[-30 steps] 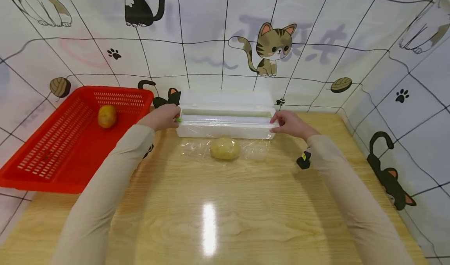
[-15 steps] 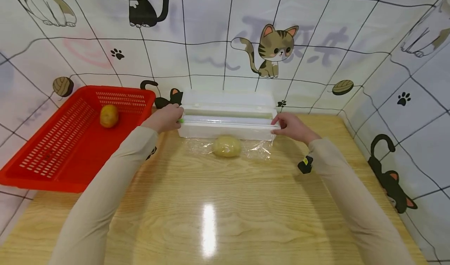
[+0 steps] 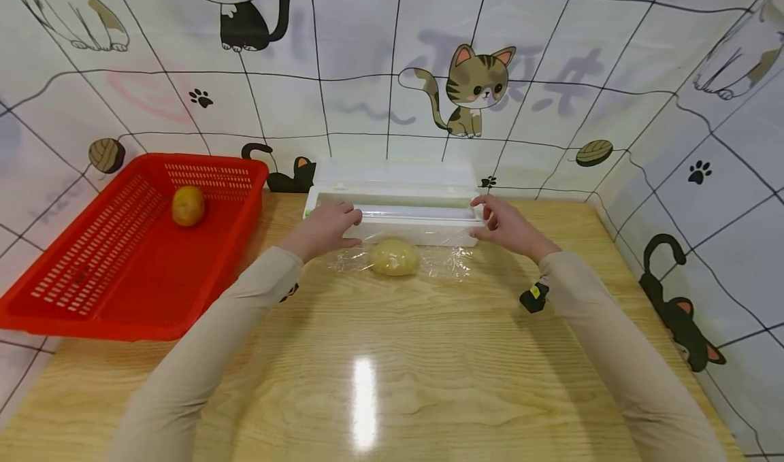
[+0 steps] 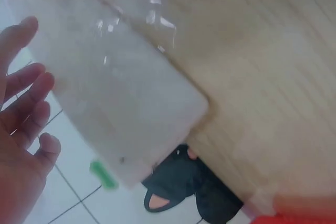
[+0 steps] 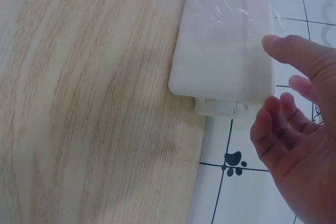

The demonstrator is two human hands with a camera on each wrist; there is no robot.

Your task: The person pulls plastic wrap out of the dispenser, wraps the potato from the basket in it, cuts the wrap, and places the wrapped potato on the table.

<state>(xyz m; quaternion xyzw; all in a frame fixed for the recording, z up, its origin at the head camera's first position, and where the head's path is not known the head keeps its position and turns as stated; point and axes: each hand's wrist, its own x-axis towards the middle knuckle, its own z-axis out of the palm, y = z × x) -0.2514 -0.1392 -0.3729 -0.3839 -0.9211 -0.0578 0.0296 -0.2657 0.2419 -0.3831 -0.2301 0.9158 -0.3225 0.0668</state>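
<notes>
A white cling film box (image 3: pixel 422 233) stands at the back of the table with its lid (image 3: pixel 395 173) raised and a film roll (image 3: pixel 416 212) inside. Clear cling film (image 3: pixel 450 263) hangs over its front and covers a pale yellow, peeled-looking potato (image 3: pixel 394 258). My left hand (image 3: pixel 327 231) is in front of the box's left part, fingers loosely bent and holding nothing; a green tab (image 4: pixel 103 175) shows at that end. My right hand (image 3: pixel 505 227) holds the box's right end, thumb at the front, fingertips by the top corner (image 5: pixel 268 103).
On the left stands a red plastic basket (image 3: pixel 153 265) with an unwrapped yellow-brown potato (image 3: pixel 188 206) in it. The wooden table (image 3: pixel 465 360) ends at a wall (image 3: pixel 361 108) covered with cat-patterned sheeting, which also closes the right side.
My left hand has let go of the box's left end and moved right, towards the potato under the film. My right hand has stayed at the right end.
</notes>
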